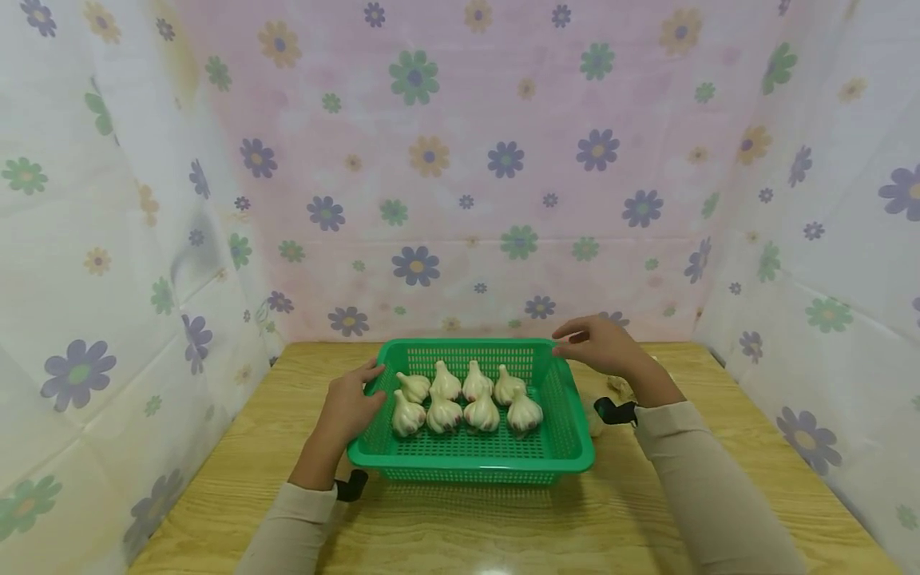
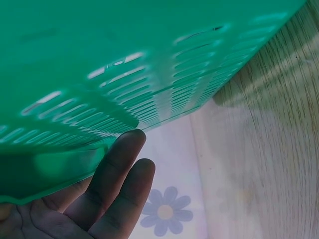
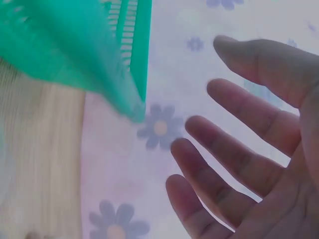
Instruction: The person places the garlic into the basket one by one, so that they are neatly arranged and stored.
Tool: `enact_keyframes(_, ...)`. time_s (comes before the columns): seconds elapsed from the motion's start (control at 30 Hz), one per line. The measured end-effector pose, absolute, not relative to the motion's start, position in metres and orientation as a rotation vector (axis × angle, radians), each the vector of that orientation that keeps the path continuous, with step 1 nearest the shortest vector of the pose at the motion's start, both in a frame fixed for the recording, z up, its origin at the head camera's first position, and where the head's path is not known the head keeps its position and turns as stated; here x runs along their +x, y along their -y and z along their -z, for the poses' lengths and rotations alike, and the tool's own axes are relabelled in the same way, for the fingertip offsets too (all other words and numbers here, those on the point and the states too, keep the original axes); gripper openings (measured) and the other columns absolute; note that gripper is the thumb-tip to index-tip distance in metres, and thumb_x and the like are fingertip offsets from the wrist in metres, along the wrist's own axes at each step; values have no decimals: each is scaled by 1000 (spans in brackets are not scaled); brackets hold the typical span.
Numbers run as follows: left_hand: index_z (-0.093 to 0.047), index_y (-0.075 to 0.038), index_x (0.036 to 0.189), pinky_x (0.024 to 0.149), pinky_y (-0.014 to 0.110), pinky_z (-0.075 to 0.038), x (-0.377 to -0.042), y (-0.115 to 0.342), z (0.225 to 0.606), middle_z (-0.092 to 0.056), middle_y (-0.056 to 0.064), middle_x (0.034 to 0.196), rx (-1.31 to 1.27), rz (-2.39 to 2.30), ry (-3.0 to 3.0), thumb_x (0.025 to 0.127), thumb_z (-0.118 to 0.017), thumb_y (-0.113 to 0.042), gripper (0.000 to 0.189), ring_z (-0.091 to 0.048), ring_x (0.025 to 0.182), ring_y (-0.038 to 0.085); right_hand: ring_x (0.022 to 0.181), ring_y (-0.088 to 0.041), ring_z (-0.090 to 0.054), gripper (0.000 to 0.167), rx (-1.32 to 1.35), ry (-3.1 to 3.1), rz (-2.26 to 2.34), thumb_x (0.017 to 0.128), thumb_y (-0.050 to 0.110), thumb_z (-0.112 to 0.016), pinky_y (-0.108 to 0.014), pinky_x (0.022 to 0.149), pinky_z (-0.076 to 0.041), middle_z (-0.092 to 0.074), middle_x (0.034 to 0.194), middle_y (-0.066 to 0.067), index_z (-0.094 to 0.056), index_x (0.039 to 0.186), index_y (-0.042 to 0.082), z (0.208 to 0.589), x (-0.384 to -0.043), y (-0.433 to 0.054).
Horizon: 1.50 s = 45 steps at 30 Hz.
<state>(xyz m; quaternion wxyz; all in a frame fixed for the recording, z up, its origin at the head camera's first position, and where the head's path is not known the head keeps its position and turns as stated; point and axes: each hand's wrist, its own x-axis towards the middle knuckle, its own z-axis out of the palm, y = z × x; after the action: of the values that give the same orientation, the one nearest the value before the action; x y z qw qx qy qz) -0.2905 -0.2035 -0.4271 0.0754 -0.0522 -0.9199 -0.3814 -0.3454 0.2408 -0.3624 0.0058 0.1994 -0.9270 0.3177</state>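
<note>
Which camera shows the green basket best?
The head view: nearly the whole green basket, holding garlic bulbs, shows from above. The left wrist view has only slotted wall and rim, close up; the right wrist view, just one blurry corner.

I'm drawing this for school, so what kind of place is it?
Probably a small indoor work spot: flowery sheeting surrounds a wooden table on three sides, and a green basket of garlic bulbs sits on it.

flowered curtains (image 1: 474, 172) behind wood-grain table (image 1: 446, 523)
</note>
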Motion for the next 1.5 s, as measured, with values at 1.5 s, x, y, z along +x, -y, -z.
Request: enact_keyframes(1.5,-56,-9,150,40,23,-37,-289,204,427,-40,9,165,-169,1157,2741,97,-65,-11,53,-30,38,11,151,-60,-11,96,-302,2565,-1525,96,58,-64,-75,108,-31,7,173,-21,-13,169,20,473,-323,-372)
